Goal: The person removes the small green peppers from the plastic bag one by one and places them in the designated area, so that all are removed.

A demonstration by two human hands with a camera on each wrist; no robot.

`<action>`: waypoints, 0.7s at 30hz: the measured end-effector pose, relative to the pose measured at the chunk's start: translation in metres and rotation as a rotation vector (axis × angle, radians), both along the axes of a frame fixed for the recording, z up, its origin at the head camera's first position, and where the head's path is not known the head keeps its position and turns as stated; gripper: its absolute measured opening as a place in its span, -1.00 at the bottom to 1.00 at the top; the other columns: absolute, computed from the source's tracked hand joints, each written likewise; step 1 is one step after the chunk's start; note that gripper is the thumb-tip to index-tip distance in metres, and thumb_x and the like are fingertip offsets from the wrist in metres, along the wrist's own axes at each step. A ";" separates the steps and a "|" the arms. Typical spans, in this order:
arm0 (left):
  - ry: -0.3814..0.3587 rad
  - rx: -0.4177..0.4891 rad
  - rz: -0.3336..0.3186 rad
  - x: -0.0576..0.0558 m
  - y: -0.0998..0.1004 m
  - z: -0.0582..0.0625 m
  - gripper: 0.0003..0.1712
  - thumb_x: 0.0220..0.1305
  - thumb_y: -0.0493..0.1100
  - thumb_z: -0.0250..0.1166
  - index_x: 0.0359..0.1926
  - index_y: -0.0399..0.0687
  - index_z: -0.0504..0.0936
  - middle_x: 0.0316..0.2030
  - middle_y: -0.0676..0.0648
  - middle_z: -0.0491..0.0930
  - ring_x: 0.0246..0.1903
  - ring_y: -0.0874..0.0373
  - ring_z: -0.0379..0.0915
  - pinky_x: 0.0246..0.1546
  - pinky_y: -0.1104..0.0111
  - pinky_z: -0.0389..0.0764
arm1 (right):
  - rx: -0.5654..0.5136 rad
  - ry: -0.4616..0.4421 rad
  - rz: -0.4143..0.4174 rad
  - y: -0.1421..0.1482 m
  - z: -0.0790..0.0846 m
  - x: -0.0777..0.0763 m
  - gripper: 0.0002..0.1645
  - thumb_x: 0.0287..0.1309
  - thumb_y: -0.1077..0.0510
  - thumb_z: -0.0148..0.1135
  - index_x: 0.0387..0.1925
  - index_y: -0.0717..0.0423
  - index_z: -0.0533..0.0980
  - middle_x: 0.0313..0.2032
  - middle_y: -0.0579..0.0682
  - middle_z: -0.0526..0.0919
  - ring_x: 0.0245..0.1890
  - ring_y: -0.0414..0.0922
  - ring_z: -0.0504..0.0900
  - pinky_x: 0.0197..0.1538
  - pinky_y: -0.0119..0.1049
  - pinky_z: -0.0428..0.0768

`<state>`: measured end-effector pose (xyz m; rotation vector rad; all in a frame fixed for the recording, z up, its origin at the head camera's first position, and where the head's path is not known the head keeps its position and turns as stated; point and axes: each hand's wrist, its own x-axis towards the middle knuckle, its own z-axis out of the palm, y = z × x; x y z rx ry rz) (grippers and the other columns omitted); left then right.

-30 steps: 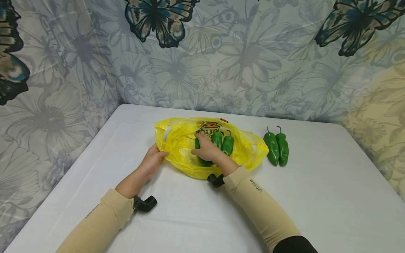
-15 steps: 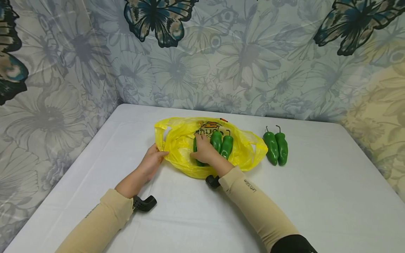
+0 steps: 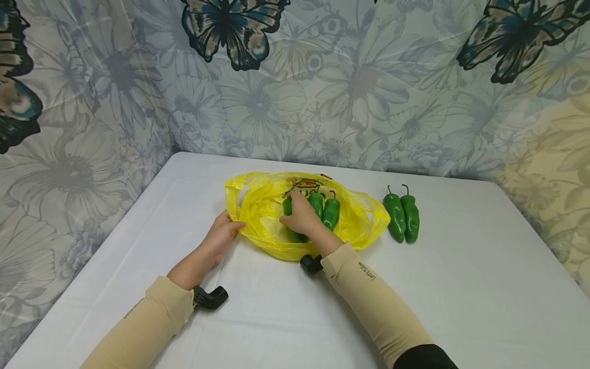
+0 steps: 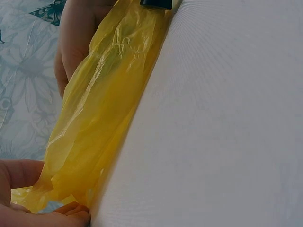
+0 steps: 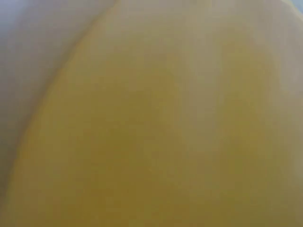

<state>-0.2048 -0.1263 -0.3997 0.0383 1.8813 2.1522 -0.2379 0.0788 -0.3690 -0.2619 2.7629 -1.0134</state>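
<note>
A yellow plastic bag (image 3: 260, 228) lies with its mouth open on the white table. At the bag's left handle, my left hand (image 3: 220, 237) pinches the plastic between thumb and fingers, as the bag (image 4: 99, 109) in the left wrist view also shows. My right hand (image 3: 301, 214) reaches into the mouth, thumb and fingers around a green pepper (image 3: 288, 206) that it partly covers. Right of that hand, inside the bag, are two more green peppers, one partly hidden and the other pepper (image 3: 331, 214) plainer. Blurred yellow bag plastic (image 5: 137, 123) fills most of the right wrist view.
Just right of the bag, two green peppers (image 3: 401, 218) lie side by side on the white table (image 3: 484, 277), stems toward the back. A patterned cloth wall (image 3: 359, 97) with butterflies rises behind the table and along its left side.
My right hand has shifted slightly left within the bag, and its fingers, spread half a second ago, have drawn closer together at the pepper. The left hand stays at the handle.
</note>
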 end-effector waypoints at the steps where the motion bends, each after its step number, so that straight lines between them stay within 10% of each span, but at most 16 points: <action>1: -0.001 0.000 0.000 0.000 0.000 0.000 -0.31 0.32 -0.42 -0.12 0.42 -0.24 -0.14 0.42 -0.16 -0.05 0.39 0.07 -0.10 0.41 0.21 -0.02 | -0.015 0.008 -0.002 0.000 0.001 0.000 -0.26 0.12 0.18 0.21 0.28 0.24 0.14 0.27 0.24 0.26 0.22 0.12 0.33 0.15 -0.02 0.43; 9: 0.009 0.000 -0.003 0.000 0.000 0.000 -0.32 0.33 -0.42 -0.13 0.41 -0.27 -0.13 0.41 -0.19 -0.04 0.39 0.04 -0.10 0.40 0.19 -0.03 | -0.084 -0.016 -0.063 0.000 0.005 -0.001 -0.32 0.13 0.12 0.19 0.27 0.10 0.18 -0.05 0.19 0.53 -0.32 -0.02 0.49 -0.32 -0.27 0.46; 21: 0.014 -0.002 -0.010 -0.001 0.000 -0.002 -0.29 0.32 -0.42 -0.12 0.43 -0.24 -0.17 0.43 -0.17 -0.06 0.40 0.05 -0.12 0.41 0.19 -0.03 | -0.244 -0.093 -0.123 -0.001 0.004 0.000 -0.39 0.16 0.07 0.10 0.23 -0.02 0.16 0.11 0.21 0.43 -0.18 0.04 0.45 -0.24 -0.20 0.42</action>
